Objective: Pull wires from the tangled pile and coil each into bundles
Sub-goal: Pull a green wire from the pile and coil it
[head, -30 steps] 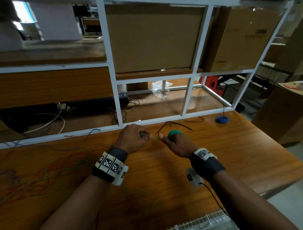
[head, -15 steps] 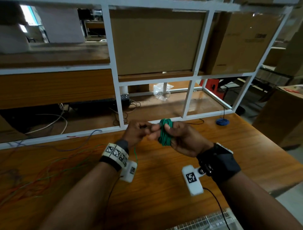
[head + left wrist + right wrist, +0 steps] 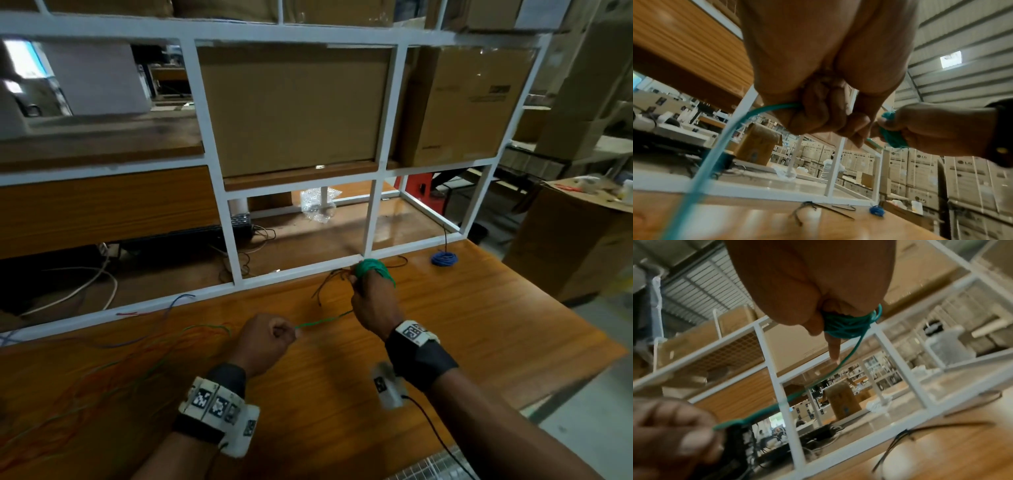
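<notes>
A green wire [image 3: 323, 321] runs taut between my two hands above the wooden table [image 3: 479, 325]. My left hand [image 3: 270, 337] is a closed fist gripping the wire near the table's middle; in the left wrist view the wire [image 3: 719, 142] trails down from my left hand [image 3: 828, 116]. My right hand [image 3: 371, 294] sits farther back, with a green coil [image 3: 368, 267] wound round its fingers. The right wrist view shows the coil [image 3: 846, 327] wrapped on my fingers [image 3: 835, 347], one finger pointing out. A tangled pile of orange, red and green wires [image 3: 85, 383] lies at the left.
A blue coiled bundle [image 3: 444, 258] lies at the table's back right. Loose dark wires [image 3: 329, 281] lie by the white shelf frame [image 3: 219, 192]. Cardboard boxes [image 3: 294, 109] fill the shelf; another box [image 3: 575, 240] stands at the right.
My hands have drawn apart: the left pulled back toward me along the wire, the right moved away toward the shelf frame with the coil. The wire is now stretched between them.
</notes>
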Available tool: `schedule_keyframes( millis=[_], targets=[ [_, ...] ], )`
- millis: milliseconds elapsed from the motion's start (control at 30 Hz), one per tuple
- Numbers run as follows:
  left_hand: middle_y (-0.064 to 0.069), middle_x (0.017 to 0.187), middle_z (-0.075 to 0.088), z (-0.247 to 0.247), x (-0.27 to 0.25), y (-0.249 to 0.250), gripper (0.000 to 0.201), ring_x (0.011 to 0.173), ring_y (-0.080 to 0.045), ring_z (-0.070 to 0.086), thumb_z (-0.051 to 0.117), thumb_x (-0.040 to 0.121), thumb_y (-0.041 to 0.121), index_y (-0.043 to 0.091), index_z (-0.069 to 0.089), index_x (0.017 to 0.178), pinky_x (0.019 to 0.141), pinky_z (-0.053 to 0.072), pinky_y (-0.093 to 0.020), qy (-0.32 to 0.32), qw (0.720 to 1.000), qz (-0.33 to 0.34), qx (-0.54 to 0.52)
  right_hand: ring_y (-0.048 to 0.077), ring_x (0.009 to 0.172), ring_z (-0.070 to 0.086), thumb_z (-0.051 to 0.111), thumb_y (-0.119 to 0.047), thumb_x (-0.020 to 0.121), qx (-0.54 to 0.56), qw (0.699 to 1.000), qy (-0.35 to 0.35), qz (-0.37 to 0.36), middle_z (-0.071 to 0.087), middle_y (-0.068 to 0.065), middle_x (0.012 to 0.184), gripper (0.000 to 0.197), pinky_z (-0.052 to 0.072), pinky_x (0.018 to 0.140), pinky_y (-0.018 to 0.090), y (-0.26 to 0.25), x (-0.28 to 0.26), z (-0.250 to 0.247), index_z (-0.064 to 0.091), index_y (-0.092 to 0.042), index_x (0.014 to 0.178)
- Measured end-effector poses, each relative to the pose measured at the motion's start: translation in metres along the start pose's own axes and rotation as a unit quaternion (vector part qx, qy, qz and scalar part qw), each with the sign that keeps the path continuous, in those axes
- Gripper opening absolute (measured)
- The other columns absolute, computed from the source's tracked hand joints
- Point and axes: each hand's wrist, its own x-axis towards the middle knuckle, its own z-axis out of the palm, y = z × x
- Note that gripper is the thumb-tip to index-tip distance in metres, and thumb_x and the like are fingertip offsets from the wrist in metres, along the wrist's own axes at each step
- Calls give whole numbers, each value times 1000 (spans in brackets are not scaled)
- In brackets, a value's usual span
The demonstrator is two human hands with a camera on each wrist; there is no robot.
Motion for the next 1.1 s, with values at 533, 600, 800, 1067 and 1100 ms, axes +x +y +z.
schedule_keyframes(
  millis=[533,600,800,1067,1100],
  targets=[
    [13,79,75,-62,65,38,12,71,-9,70,76,85,14,26,78,83,64,54,-19,32,988,138,-57,33,136,48,60,-49,99,527,659,-535,-43,71,10,121,60,32,119,49,-66,-40,-41,57,3,128],
    [15,75,74,-36,56,33,31,69,-3,69,68,90,-1,27,78,81,61,51,-14,13,984,124,-126,36,134,48,61,-45,99,641,589,-492,-27,69,19,123,60,36,114,43,-71,-29,-53,55,5,132],
    [3,59,57,21,18,34,23,48,-6,45,55,102,15,3,73,110,43,33,-19,-59,953,-29,-294,35,126,60,52,-43,99,722,647,-238,59,61,29,135,74,40,117,41,-64,3,-58,40,13,146],
    [11,64,66,-42,-6,18,11,59,1,59,65,94,34,33,72,86,54,44,-15,-9,999,45,2,15,100,69,42,-78,94,264,941,-167,130,74,-5,99,65,52,91,40,-20,-11,-35,67,-21,114],
    [11,67,67,-55,-4,25,7,62,1,61,67,93,32,34,71,87,54,45,-13,-1,997,64,41,10,82,67,40,-87,88,181,956,-200,114,70,-7,85,77,53,79,34,-18,-17,-30,71,-19,107]
  ],
)
